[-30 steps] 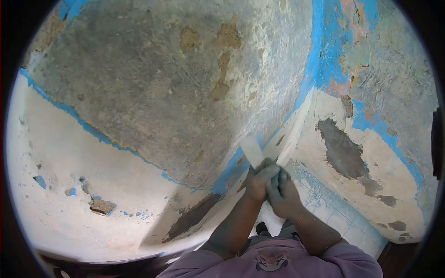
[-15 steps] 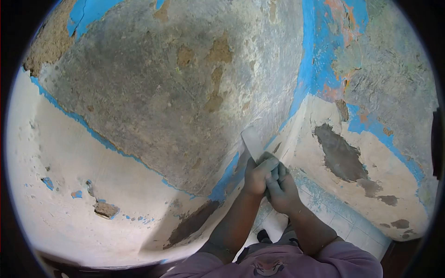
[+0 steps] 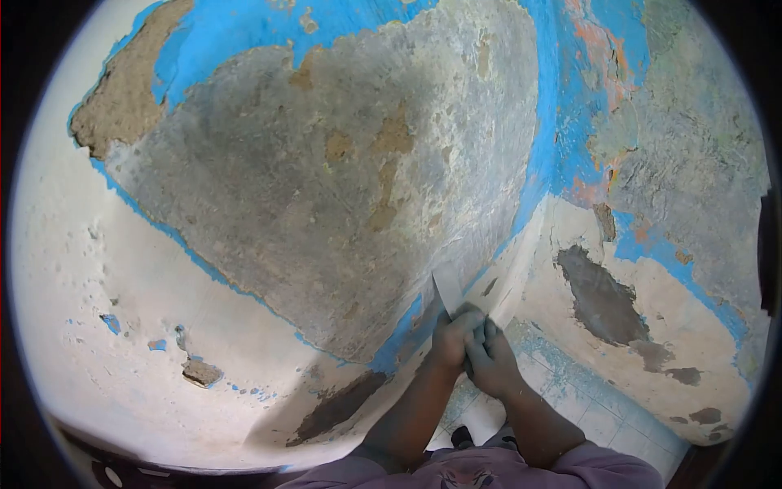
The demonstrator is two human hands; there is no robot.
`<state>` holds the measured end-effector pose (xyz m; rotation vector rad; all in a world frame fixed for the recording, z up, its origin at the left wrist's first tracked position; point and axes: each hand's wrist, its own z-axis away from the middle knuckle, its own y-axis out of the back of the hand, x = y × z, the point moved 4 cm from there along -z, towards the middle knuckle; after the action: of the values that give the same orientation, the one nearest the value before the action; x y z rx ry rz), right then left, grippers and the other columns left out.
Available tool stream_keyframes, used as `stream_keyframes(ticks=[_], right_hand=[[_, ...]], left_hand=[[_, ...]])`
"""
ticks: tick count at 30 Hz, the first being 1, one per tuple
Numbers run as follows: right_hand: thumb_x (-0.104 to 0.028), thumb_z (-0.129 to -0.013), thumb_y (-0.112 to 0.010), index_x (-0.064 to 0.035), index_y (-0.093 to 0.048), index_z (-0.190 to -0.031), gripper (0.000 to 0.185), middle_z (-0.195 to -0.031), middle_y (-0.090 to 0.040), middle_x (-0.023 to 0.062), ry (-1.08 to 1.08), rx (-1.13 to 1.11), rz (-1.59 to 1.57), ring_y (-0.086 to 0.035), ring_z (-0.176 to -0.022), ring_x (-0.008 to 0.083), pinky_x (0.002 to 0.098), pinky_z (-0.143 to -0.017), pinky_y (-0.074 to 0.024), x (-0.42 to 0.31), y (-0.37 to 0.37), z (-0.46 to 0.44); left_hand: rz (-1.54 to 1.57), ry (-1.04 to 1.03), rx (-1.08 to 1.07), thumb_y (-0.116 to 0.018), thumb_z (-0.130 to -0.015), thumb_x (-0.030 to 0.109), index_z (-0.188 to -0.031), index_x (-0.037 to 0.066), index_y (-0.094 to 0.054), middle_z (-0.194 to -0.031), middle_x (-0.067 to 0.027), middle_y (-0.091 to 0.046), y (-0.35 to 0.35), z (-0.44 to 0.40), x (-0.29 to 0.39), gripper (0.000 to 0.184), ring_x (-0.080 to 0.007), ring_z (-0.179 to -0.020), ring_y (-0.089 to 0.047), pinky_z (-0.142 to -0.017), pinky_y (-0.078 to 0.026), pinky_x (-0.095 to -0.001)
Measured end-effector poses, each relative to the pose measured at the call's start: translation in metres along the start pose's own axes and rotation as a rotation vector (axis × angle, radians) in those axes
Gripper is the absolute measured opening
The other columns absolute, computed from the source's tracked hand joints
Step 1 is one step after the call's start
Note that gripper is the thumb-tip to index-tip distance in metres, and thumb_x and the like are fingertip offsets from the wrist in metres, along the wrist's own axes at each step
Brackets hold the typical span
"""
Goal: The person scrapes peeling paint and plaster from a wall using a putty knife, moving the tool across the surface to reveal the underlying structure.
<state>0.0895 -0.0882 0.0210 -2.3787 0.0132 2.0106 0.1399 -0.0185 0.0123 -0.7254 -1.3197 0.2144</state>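
A flat scraper (image 3: 447,291) with a pale, wide blade sticks up and to the left out of my two hands. Its blade lies over the grey bared part of the wall (image 3: 326,212), close to the corner; whether the edge touches the surface I cannot tell. My left hand (image 3: 453,338) is closed around the handle, which the fingers hide. Pressed against it, my right hand (image 3: 494,359) is also closed, its fingers wrapped round the grip and the left hand. Blue paint (image 3: 407,330) borders the grey area just left of my hands.
To the right, the adjoining wall carries blue paint strips (image 3: 570,106) and a dark patch (image 3: 603,297). Off-white coating (image 3: 204,285) with chips covers the lower left. A tiled floor (image 3: 599,399) lies below, with my shoe (image 3: 462,437) on it.
The view has tilted upward, showing more blue paint at the top left. My hands and the scraper have come slightly down along the wall, still in the same two-handed grip.
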Motion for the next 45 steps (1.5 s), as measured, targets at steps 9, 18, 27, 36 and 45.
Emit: stream_keyframes(ticks=[9, 18, 27, 36, 45], right_hand=[[-0.018, -0.09, -0.044, 0.0008, -0.044, -0.103, 0.023, -0.064, -0.049, 0.0013, -0.057, 0.001, 0.015, -0.044, -0.048, 0.0062, 0.021, -0.042, -0.0347, -0.008, 0.005, -0.008], [-0.017, -0.091, -0.042, -0.0006, -0.044, -0.106, 0.022, -0.066, -0.049, 0.0016, -0.031, 0.001, -0.089, -0.044, -0.048, 0.0065, 0.0205, -0.043, -0.0345, -0.001, 0.017, -0.024], [-0.018, -0.09, -0.04, 0.0014, -0.043, -0.104, 0.023, -0.066, -0.05, 0.0043, -0.097, -0.099, 0.019, -0.047, -0.052, 0.0094, 0.0242, -0.047, -0.0381, 0.003, 0.023, -0.026], [-0.031, -0.09, -0.043, 0.0006, -0.043, -0.097, 0.032, -0.071, -0.052, 0.0095, -0.123, 0.039, -0.005, -0.051, -0.057, 0.0135, 0.0287, -0.05, -0.0425, 0.013, 0.029, -0.021], [-0.034, -0.091, -0.039, -0.0035, -0.043, -0.093, 0.031, -0.055, -0.045, 0.0048, -0.431, 0.016, -0.209, -0.041, -0.033, 0.0133, 0.026, -0.029, -0.0324, 0.014, 0.004, -0.002]], left_hand=[[-0.008, 0.025, 0.0, -0.049, -0.075, 0.016, -0.055, 0.008, -0.044, -0.052, -0.008, -0.048, -0.004, -0.006, 0.003, 0.022, -0.0193, -0.053, -0.048, -0.055, -0.042, -0.0312], [-0.063, 0.06, 0.11, -0.052, -0.074, 0.016, -0.057, 0.007, -0.045, -0.058, -0.0099, -0.051, -0.02, -0.024, 0.009, 0.021, -0.0194, -0.053, -0.049, -0.058, -0.044, -0.0327], [0.007, -0.002, 0.076, -0.05, -0.074, 0.014, -0.059, 0.006, -0.046, -0.058, -0.01, -0.05, -0.031, -0.026, 0.013, 0.017, -0.0197, -0.053, -0.05, -0.058, -0.045, -0.0331], [-0.136, 0.065, 0.103, -0.058, -0.074, 0.014, -0.071, 0.004, -0.055, -0.06, -0.0046, -0.051, -0.021, -0.028, -0.002, 0.011, -0.0129, -0.055, -0.05, -0.052, -0.042, -0.027], [-0.097, 0.163, 0.067, -0.055, -0.081, 0.02, -0.079, 0.002, -0.053, -0.068, -0.0066, -0.052, 0.008, -0.017, -0.015, 0.019, -0.0188, -0.063, -0.054, -0.059, -0.046, -0.0305]])
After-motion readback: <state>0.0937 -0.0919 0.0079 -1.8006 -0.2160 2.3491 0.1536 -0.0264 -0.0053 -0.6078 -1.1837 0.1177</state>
